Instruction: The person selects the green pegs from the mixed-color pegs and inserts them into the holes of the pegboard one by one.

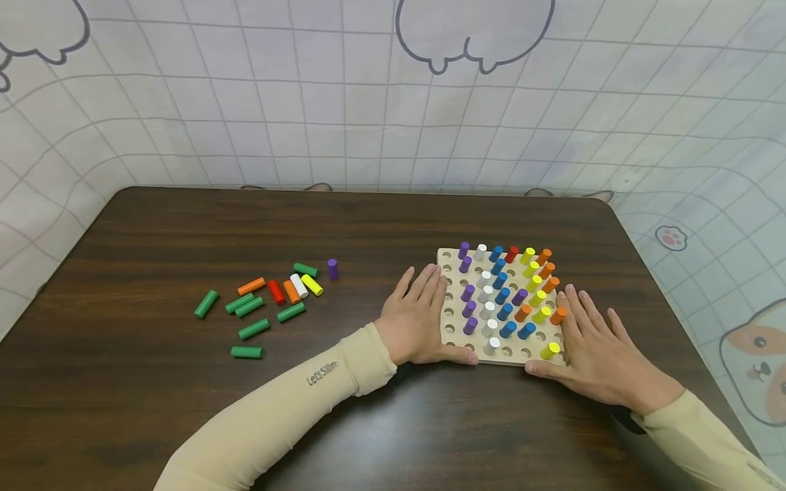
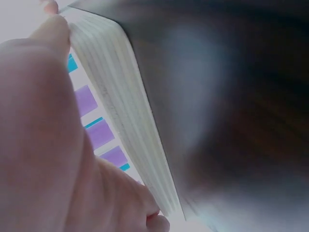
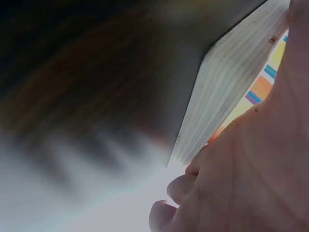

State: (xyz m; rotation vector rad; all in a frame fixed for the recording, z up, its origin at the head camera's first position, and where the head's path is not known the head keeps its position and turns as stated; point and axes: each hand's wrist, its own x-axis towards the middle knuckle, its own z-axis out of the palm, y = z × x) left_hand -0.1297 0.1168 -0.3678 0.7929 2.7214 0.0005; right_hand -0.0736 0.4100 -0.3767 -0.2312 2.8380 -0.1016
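Observation:
A pale wooden pegboard (image 1: 456,305) lies on the right part of the table, with colored pegs standing in many of its holes. My left hand (image 1: 417,317) touches its left side, fingers straight and pointing away, thumb along the front edge. On the opposite side my right hand (image 1: 598,348) rests against the board, fingers extended and thumb at the front right corner. Both wrist views show the board's layered side edge (image 2: 120,92) close to the palm. Purple pegs (image 1: 469,309) stand nearest the left hand, orange pegs (image 1: 558,316) nearest the right.
Loose green pegs (image 1: 254,329) lie scattered on the dark wooden table (image 1: 153,409) at left, among orange, red, white and yellow ones. One purple peg (image 1: 333,269) stands upright beside them. A grid-patterned cloth (image 1: 307,102) hangs behind the table.

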